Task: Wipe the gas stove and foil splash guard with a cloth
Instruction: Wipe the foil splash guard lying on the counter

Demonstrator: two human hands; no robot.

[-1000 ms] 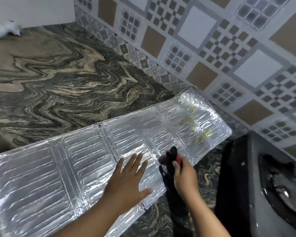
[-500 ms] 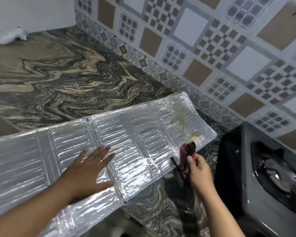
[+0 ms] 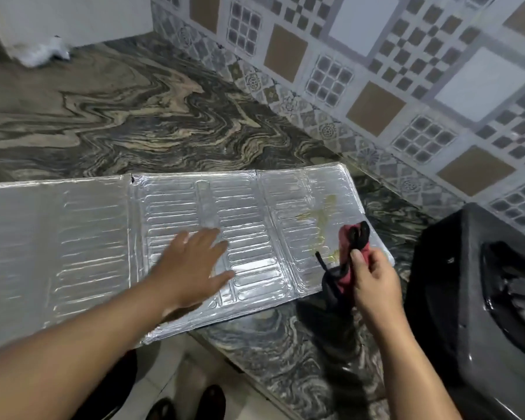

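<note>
The foil splash guard [image 3: 97, 231] lies flat on the marble counter, its near edge overhanging the counter front. Yellowish grease stains [image 3: 322, 216] mark its right panel. My left hand [image 3: 191, 265] presses flat on the middle panel with fingers spread. My right hand [image 3: 373, 277] grips a red and black cloth [image 3: 350, 247] bunched upright at the guard's right end, beside the stains. The black gas stove [image 3: 455, 298] sits at the right edge, a burner partly visible.
The swirled marble counter [image 3: 134, 116] stretches behind the guard to a patterned tile wall [image 3: 376, 71]. A white crumpled thing [image 3: 41, 53] lies at the far left corner. Below the counter front edge [image 3: 255, 377] are floor tiles and dark footwear.
The guard has swung to lie squarer to me and shifted left. My left hand slid across its middle panel. My right hand with the cloth now sits by the stained right end.
</note>
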